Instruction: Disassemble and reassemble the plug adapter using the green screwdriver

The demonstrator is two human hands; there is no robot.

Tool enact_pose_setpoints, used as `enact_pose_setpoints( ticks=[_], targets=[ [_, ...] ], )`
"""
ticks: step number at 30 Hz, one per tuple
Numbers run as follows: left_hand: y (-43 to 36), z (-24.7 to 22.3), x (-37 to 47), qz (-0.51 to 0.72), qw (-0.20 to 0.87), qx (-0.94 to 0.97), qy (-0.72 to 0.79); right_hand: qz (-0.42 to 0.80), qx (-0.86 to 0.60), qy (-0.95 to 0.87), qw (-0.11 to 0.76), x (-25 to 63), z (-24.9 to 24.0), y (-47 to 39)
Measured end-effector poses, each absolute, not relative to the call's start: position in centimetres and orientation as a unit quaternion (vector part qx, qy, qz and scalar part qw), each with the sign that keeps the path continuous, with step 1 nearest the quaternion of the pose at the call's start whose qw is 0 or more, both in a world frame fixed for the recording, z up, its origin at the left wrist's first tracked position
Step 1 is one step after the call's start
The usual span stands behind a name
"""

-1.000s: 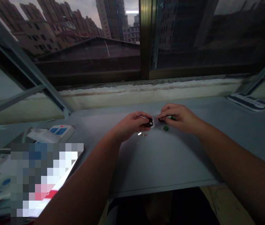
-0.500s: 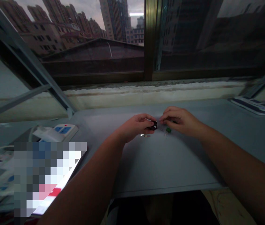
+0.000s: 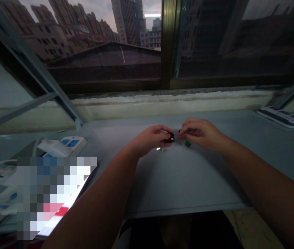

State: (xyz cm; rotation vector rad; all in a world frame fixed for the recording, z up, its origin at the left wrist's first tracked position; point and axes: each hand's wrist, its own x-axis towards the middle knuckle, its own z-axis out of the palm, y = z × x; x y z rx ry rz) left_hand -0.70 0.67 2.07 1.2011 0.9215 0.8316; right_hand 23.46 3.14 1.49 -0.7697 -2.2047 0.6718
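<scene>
Over the middle of the grey table [image 3: 183, 186], my left hand [image 3: 153, 139] is closed on a small black part with openings in it [image 3: 172, 137]. My right hand [image 3: 197, 133] faces it from the right, thumb and fingertips pinched together on a tiny dark piece [image 3: 179, 131] too small to name. A narrow gap separates the two hands. Just below my right fingers lies a small green piece [image 3: 187, 143] with thin pale strands beside it. Under my left hand rests a small pale, shiny piece [image 3: 163, 150].
At the left stand a white power strip with blue sockets [image 3: 78, 142], plugged-in white cables and a bright, partly blurred-out screen [image 3: 66, 204]. Another power strip [image 3: 282, 117] lies at the far right. A window sill [image 3: 126, 107] and metal frame bars [image 3: 66, 107] border the back.
My right fingertips have drawn slightly away from the black part, and the tiny dark piece now shows at them. The black part has turned a little in my left hand.
</scene>
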Motion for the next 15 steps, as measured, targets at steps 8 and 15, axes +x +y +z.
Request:
enact_pose_setpoints(
  ticks=[8,15],
  targets=[
    [0.59,2.10,-0.61,0.358,0.647,0.532,0.412,0.219,-0.318,-0.857,0.341,23.38,2.03,2.87],
    [0.58,1.85,-0.35,0.343,0.652,0.533,0.416,0.323,-0.304,-0.804,0.396,23.16,1.28,2.67]
  ],
)
